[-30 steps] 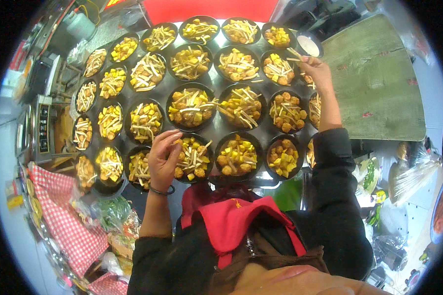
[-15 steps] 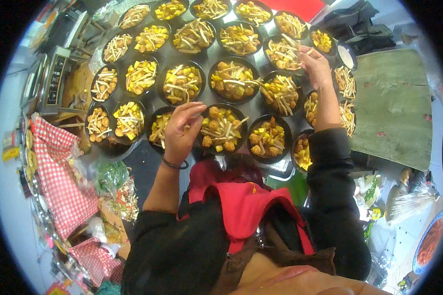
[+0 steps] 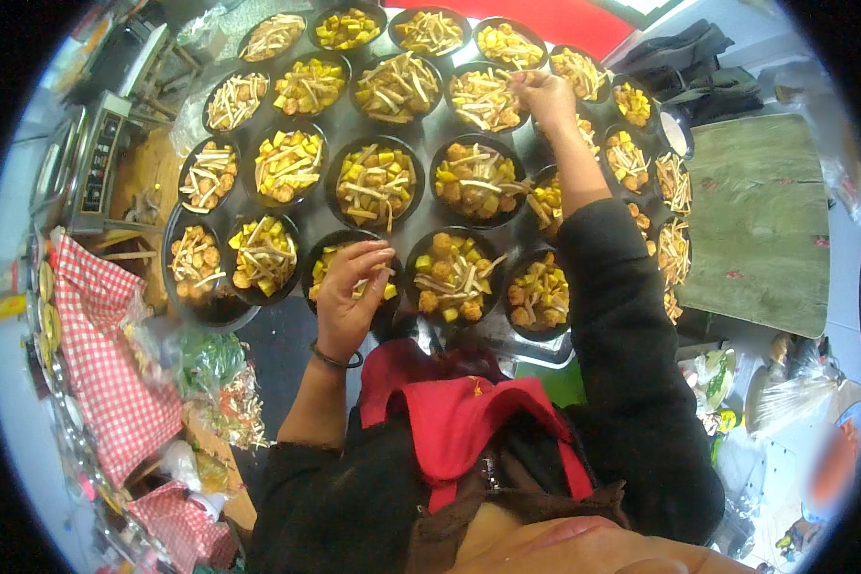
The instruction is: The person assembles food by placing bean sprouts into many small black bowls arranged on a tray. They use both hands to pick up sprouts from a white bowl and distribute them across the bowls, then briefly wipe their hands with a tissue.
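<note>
Many black bowls stand in rows on a metal table, filled with yellow chunks, browned round pieces and pale strips. My right hand [image 3: 548, 99] reaches to a bowl [image 3: 488, 99] in the second row from the back. Its fingers are pinched together at the strips on that bowl's right side; what they grip is hidden. My left hand [image 3: 347, 297] hovers palm-down over a front-row bowl [image 3: 327, 258], partly covering it. Its fingers curl toward the thumb, and I cannot make out what they hold. Beside it is another filled bowl [image 3: 456, 275].
A greenish board-like table [image 3: 751, 225] adjoins on the right, with dark bags [image 3: 679, 72] behind it. An appliance with a control panel [image 3: 100, 163] stands at the left. Red-checked cloth [image 3: 115, 354] and plastic bags [image 3: 206, 349] lie at the lower left.
My right hand has moved left, from one bowl to the neighbouring bowl in the same row. My left hand has shifted slightly down. The view has shifted, so the bowls appear lower and further right.
</note>
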A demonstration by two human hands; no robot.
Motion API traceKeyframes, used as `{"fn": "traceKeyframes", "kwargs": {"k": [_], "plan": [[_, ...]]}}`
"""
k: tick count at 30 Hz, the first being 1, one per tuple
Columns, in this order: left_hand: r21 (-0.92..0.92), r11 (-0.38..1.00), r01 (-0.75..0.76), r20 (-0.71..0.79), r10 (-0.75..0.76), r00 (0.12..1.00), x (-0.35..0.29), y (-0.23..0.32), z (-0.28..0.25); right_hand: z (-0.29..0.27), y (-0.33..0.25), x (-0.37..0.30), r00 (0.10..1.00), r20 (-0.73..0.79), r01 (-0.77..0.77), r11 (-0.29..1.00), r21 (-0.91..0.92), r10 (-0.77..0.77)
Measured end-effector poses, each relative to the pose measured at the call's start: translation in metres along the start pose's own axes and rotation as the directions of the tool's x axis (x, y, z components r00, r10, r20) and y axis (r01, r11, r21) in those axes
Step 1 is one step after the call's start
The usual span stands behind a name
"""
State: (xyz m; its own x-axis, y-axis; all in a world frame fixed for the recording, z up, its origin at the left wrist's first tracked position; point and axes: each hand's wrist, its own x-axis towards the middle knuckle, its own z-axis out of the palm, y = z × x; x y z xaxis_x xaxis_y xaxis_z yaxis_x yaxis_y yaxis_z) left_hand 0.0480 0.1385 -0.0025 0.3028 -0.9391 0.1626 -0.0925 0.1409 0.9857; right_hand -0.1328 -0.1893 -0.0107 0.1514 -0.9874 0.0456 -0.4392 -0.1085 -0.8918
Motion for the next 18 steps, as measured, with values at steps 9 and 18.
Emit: {"fn": "traceKeyframes", "kwargs": {"k": [9,18], "plan": [[0.019,1.000,-0.004,-0.041,0.005,0.999,0.008,-0.004,-0.032,-0.022,0.012,-0.033,0.980,0.113,-0.199,0.746,0.636,0.165],[-0.014,1.000,-0.013,-0.194,0.010,0.981,0.009,-0.014,-0.072,0.027,-0.052,-0.099,0.944,0.316,-0.254,0.818,0.516,0.094]]}}
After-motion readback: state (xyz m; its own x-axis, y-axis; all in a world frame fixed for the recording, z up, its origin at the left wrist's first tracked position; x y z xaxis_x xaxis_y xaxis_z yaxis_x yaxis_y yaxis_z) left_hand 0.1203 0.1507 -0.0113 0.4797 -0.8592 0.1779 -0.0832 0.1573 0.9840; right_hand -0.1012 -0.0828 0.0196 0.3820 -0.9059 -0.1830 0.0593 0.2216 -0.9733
